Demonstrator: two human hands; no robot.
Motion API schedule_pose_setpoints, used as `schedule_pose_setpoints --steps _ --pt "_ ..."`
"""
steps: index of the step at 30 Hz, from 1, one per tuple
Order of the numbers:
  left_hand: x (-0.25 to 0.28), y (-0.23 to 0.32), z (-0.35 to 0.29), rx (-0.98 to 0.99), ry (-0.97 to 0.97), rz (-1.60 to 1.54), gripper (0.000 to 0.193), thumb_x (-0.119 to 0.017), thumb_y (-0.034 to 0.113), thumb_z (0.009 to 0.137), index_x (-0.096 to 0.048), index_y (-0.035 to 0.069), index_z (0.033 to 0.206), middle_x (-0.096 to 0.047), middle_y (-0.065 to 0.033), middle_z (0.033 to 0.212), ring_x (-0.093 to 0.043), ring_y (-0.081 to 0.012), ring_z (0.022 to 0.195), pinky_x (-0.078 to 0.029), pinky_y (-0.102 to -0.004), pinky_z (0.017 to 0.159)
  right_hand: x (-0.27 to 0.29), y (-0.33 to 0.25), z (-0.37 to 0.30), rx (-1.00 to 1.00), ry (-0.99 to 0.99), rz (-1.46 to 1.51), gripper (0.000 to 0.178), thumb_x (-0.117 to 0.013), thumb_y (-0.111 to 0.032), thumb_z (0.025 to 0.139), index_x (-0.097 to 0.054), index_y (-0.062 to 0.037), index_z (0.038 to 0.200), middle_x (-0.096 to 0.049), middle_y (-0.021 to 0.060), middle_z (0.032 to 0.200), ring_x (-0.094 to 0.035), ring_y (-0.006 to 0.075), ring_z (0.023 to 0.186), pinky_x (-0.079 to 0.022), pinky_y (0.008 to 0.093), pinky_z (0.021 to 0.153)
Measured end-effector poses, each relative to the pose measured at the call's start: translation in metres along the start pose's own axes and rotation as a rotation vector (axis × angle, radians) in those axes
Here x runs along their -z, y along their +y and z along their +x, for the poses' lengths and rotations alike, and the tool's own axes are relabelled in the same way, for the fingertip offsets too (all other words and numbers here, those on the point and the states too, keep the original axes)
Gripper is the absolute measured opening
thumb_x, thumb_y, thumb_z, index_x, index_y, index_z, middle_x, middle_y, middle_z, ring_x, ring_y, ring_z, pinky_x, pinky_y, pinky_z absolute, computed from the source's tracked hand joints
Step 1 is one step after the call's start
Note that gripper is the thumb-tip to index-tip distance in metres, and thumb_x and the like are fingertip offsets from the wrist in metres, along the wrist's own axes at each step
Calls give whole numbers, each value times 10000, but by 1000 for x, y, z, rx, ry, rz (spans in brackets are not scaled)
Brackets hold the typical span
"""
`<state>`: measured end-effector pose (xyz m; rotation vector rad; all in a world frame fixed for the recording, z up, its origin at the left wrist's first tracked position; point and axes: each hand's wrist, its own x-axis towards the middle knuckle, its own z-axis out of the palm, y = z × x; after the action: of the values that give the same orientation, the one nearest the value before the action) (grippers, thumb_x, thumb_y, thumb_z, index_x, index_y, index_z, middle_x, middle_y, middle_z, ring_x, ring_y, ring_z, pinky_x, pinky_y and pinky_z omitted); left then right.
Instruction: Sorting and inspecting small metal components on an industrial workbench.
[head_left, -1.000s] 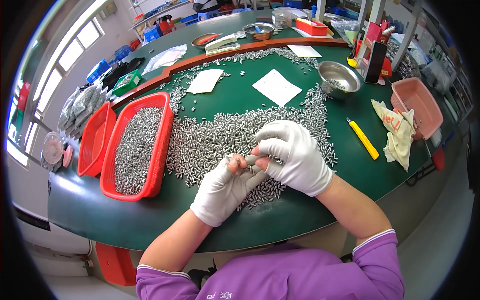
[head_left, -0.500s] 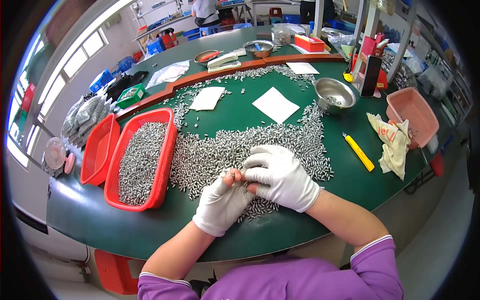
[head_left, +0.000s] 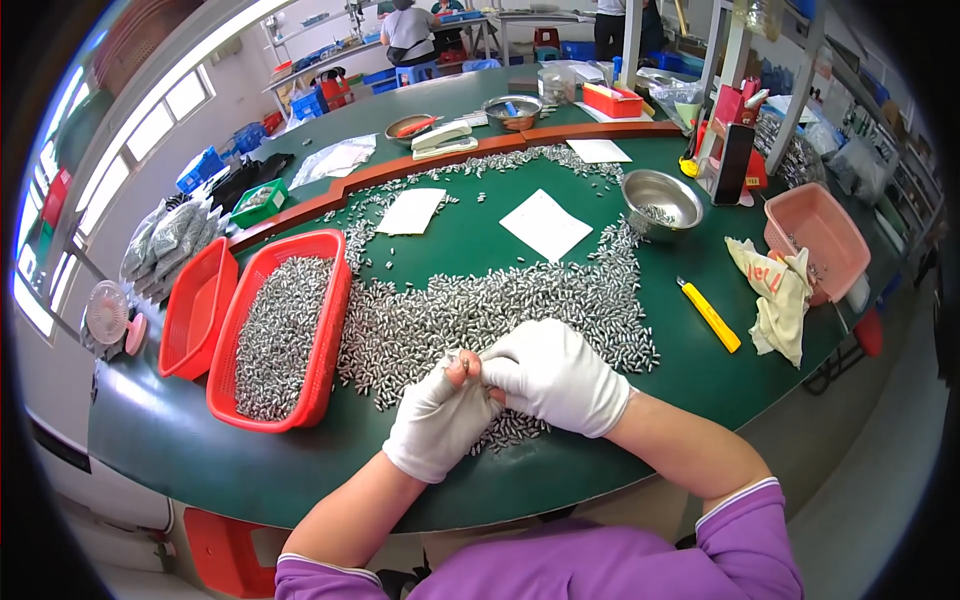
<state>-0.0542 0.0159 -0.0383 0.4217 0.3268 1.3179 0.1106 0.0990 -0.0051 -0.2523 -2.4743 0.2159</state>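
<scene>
A broad layer of small silver metal pins [head_left: 490, 300] covers the green tabletop in front of me. My left hand [head_left: 435, 425], in a white glove with bare fingertips, is closed over the near part of this layer, with a tiny metal pin [head_left: 466, 366] between thumb and finger. Close against it, my gloved right hand [head_left: 562, 378] is closed too, fingers pinched together; whatever they grip is hidden. More pins fill a red plastic basket [head_left: 337, 330] to the left of my hands.
An empty red basket [head_left: 205, 310] stands at the far left. To the right are a yellow utility knife [head_left: 712, 318], a steel bowl [head_left: 672, 232], a cloth [head_left: 778, 305] and a pink basket [head_left: 830, 235]. White paper [head_left: 545, 224] lies beyond the pins; a wooden strip [head_left: 430, 160] edges the work area.
My right hand's fingers have drawn together from a more spread pose and curl down by the left fingertips. The left hand stays nearly in place. The whole view has shifted slightly.
</scene>
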Motion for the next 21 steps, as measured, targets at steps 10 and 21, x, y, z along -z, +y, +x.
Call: schedule_pose_setpoints --steps 10,21 --pt "-6 0 -4 54 -41 -65 163 -660 227 889 -634 67 906 -619 -12 953 -537 -170 986 -396 -335 932 -1 0 -7 -33 58 55 256 -701 -127 685 -612 -104 924 -597 51 787 -597 269 734 -494 388 665" --pt "-11 5 -2 66 -103 -62 140 -625 213 902 -656 78 885 -620 -85 1100 -525 -237 1156 -357 -402 1059 0 0 -6 -273 201 378 157 -679 -74 770 -633 -51 919 -639 87 825 -625 228 769 -506 320 701"
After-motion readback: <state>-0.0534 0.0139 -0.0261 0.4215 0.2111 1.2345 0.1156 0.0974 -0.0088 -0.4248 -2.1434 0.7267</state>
